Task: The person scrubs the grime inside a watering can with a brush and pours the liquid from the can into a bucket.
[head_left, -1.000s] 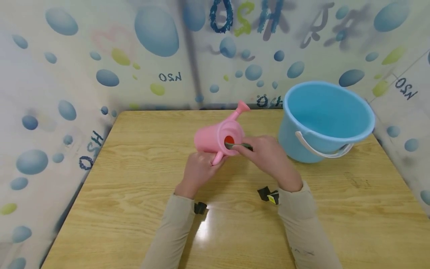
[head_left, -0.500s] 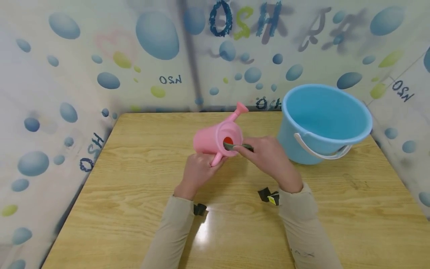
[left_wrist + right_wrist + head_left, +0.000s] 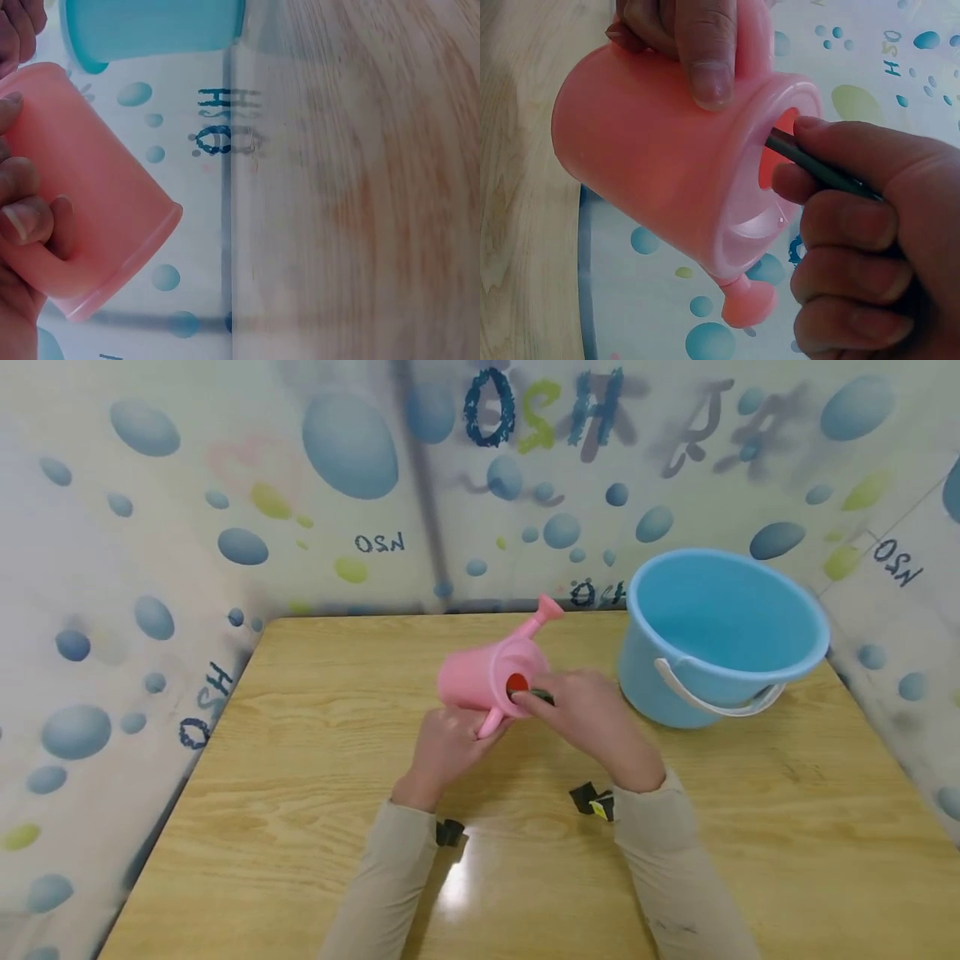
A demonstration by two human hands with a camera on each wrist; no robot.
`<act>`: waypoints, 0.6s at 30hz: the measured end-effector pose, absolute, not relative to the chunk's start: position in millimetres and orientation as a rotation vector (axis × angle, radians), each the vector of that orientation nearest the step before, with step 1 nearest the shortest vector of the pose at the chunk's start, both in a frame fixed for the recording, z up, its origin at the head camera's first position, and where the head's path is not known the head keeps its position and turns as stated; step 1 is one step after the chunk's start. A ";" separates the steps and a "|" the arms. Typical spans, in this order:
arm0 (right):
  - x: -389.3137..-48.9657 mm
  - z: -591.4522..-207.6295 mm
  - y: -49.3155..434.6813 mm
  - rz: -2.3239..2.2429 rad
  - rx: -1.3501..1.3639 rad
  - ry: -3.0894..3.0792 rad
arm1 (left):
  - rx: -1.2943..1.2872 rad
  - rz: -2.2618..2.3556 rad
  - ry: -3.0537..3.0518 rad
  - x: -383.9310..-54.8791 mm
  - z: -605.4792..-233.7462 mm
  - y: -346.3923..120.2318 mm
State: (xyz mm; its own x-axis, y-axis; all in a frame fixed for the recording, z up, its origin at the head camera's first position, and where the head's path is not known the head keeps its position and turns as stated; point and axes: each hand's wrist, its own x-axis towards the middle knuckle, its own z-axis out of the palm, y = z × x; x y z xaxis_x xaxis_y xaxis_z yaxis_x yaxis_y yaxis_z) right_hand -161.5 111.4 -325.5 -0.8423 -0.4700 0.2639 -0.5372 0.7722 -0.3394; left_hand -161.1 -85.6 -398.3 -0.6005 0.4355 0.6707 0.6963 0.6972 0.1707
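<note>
A pink watering can [image 3: 471, 680] lies tilted on its side above the table, its spout pointing to the back right and its mouth turned toward the right hand. My left hand [image 3: 446, 747] grips it by the handle, with fingers against the body in the left wrist view. My right hand [image 3: 592, 718] pinches a thin dark green rod [image 3: 823, 172] between thumb and forefinger, the other fingers curled in. The rod's tip reaches the red-orange opening [image 3: 769, 161] in the can's top; its rear part is hidden in the palm.
A large light blue bucket [image 3: 675, 689] with a white handle stands at the back right of the wooden table [image 3: 300, 760]. Small black pieces [image 3: 450, 832] lie by the left sleeve, and black scraps [image 3: 583, 797] with a yellow bit lie by the right cuff. A patterned wall rises behind.
The watering can and left hand have shifted slightly right. My right hand sits closer to the can's mouth, and less of the green rod shows. The head view has tilted a little.
</note>
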 end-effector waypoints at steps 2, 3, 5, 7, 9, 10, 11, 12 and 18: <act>-160.4 -325.8 112.7 0.627 0.809 -2.795 | -0.856 -0.577 -2.295 -160.9 -400.4 -86.5; -160.0 -325.9 113.6 0.633 0.812 -2.787 | -0.851 -0.584 -2.296 -161.0 -401.0 -87.0; -159.5 -323.5 116.3 0.655 0.823 -2.759 | -0.840 -0.604 -2.298 -162.5 -400.1 -87.8; -159.2 -321.3 118.7 0.687 0.834 -2.738 | -0.836 -0.621 -2.310 -164.2 -399.4 -88.9; -158.7 -318.9 120.8 0.710 0.842 -2.720 | -0.829 -0.628 -2.326 -165.3 -398.6 -89.9; -158.3 -317.9 121.6 0.719 0.844 -2.713 | -0.827 -0.632 -2.330 -165.8 -398.5 -90.4; -158.1 -317.2 122.3 0.723 0.847 -2.707 | -0.828 -0.635 -2.333 -166.1 -398.4 -90.7; -157.8 -316.7 122.9 0.720 0.851 -2.697 | -0.830 -0.637 -2.336 -166.1 -398.2 -91.0; -156.5 -315.9 122.9 0.670 0.864 -2.667 | -0.822 -0.626 -2.337 -164.1 -399.0 -92.9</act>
